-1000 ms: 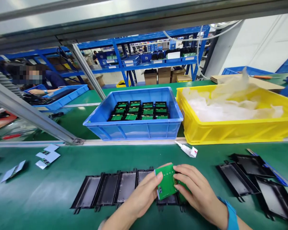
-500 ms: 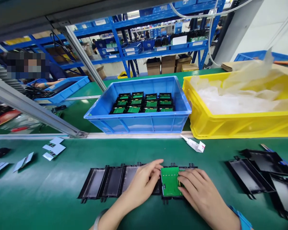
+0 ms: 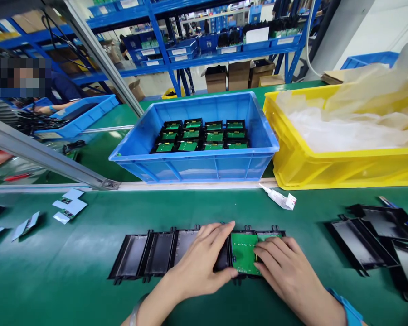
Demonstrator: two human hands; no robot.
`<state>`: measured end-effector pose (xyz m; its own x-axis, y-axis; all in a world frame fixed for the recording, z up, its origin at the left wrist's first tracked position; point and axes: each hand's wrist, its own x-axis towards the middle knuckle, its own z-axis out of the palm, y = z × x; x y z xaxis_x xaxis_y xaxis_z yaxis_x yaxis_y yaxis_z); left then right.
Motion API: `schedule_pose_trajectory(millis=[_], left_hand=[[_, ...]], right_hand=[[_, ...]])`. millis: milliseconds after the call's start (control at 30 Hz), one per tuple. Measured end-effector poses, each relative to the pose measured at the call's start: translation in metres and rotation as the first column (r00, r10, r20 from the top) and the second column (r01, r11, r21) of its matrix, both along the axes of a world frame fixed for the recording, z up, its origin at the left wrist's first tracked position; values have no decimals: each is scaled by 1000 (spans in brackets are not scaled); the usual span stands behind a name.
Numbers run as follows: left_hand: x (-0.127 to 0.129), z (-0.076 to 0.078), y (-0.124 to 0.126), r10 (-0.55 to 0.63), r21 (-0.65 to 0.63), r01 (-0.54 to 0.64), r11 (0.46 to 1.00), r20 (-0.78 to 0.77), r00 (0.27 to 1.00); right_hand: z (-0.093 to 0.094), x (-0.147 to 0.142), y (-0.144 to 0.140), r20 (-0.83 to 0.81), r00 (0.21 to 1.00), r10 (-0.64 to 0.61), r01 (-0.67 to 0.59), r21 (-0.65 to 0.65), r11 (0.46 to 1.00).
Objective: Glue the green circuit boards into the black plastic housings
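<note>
Green board (image 3: 244, 254) in row of black trays (image 3: 159, 254), on bench (image 3: 71, 280). Left hand (image 3: 204, 259) spread wide, gripping nothing, thumb by board's lower corner. Right hand (image 3: 285, 267) half-curled, fingertips on board; grip unclear.

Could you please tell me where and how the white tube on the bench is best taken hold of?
The white tube is probably best gripped mid-body, from the near side: it lies on its side, its narrow nozzle pointing toward the blue bin, and the yellow bin stands close behind.
</note>
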<state>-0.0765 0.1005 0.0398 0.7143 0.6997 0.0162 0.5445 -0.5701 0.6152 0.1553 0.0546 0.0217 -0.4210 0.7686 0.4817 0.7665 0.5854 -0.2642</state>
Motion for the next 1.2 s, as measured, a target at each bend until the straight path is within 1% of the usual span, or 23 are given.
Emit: schedule_pose_trajectory(millis=[200, 333, 533, 800, 1000, 1100, 1200], left_hand=[[3, -11, -3, 25, 29, -23, 999, -61, 998], [5, -13, -4, 49, 16, -49, 999, -39, 998], [4, -15, -4, 76, -3, -76, 997, -10, 997], [1, -14, -3, -5, 71, 9, 997, -57, 998], [4, -11, -1, -8, 62, 14, 998, -90, 996], [5, -8, -1, -29, 80, 37, 996, -107, 994], [6, -7, -1, -46, 96, 60, 994, -140, 989]], right_hand=[[3, -2, 3, 39, 999, 9, -8, -4, 1000], [2, -2, 7, 54, 998, 21, -21, -7, 1000], [-6, -2, 9, 103, 994, 36, -34, -21, 999], [-10, -6, 9, 183, 983, -11, 17, -31, 999], [-15, -13, 6, 229, 970, -86, 84, 18, 996], [-16, -16, 5, 241, 966, -96, 90, 35, 995], [-17, -17, 5, 242, 966, -91, 88, 23, 996]])
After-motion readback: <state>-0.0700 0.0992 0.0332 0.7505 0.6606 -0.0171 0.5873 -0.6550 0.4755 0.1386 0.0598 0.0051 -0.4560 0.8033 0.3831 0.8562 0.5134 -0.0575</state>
